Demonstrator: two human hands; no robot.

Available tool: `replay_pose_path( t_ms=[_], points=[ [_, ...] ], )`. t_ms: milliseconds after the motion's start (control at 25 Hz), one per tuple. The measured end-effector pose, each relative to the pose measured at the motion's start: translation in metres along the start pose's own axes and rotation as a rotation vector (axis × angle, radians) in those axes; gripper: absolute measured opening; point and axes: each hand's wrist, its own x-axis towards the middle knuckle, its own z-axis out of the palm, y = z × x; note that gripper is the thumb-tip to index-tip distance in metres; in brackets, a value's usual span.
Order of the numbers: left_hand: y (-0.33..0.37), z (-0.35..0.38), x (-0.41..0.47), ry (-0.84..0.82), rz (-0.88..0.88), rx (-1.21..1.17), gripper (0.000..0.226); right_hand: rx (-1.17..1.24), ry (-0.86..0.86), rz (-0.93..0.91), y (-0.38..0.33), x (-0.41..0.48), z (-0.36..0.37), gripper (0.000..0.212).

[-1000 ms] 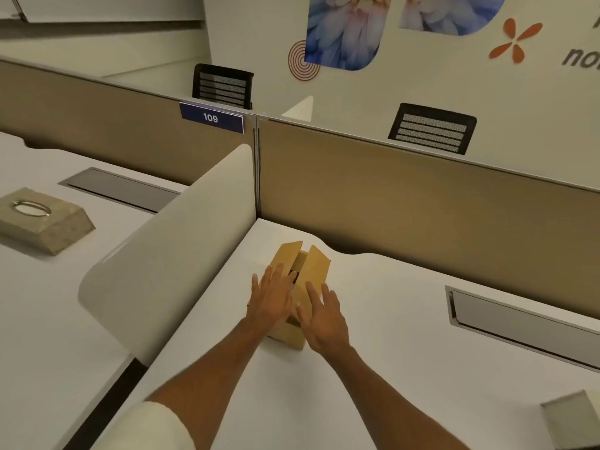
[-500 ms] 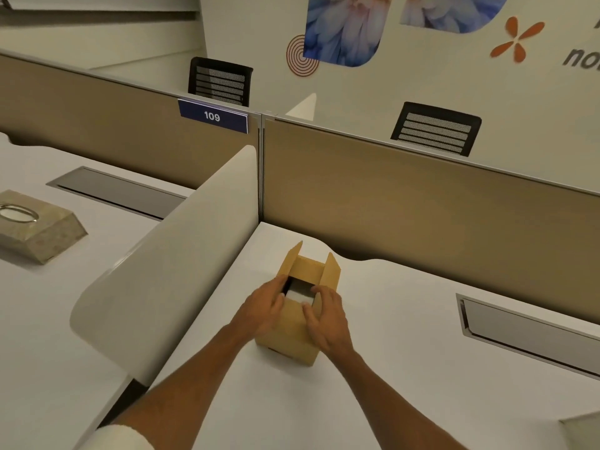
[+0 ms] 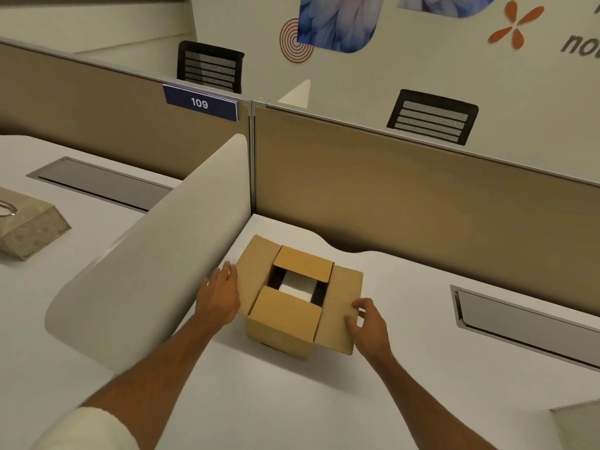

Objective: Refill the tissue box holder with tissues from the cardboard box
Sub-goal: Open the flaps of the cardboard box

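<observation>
Peeking out of the middle of the cardboard box [image 3: 285,323], between four spread flaps: only a small white patch of the tissues [image 3: 298,284] (the rest hidden under the near and far flaps and in dark gaps either side). Sits at frame centre on the white desk [image 3: 246,394], close to the tan partition [image 3: 406,186] and just right of the curved white divider [image 3: 156,254].

Cut off at the left edge, on the neighbouring desk beyond that divider: a speckled tissue box holder [image 3: 31,225] with part of a metal ring showing on top; well apart from the carton. Clipped at the lower right corner: a pale grey block [image 3: 581,427], too little visible to identify.

Left hand [image 3: 220,295]: fingers extended and loosely together, flat against the outer side of the left flap, gripping nothing. Right hand [image 3: 368,323]: fingers curled, thumb and fingertips pinching the outer edge of the right flap, which lies folded out nearly level. Low at lower left, a white sleeve [image 3: 84,430], partly out of frame.
</observation>
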Motion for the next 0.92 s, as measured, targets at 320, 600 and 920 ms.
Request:
replay_pose_path(
  t_ms=[320, 600, 920],
  points=[
    [0.012, 0.001, 0.012, 0.179, 0.097, 0.146, 0.050, -0.145, 0.076, -0.069, -0.007, 0.014, -0.001, 0.027],
    [0.044, 0.005, 0.036, 0.052, 0.248, 0.040, 0.070, -0.519, 0.043, -0.259, -0.061, 0.057, 0.001, 0.034],
    [0.054, 0.007, 0.043, -0.098, 0.099, -0.027, 0.091, -0.751, -0.263, -0.288, -0.064, 0.085, 0.028, 0.063]
  ],
)
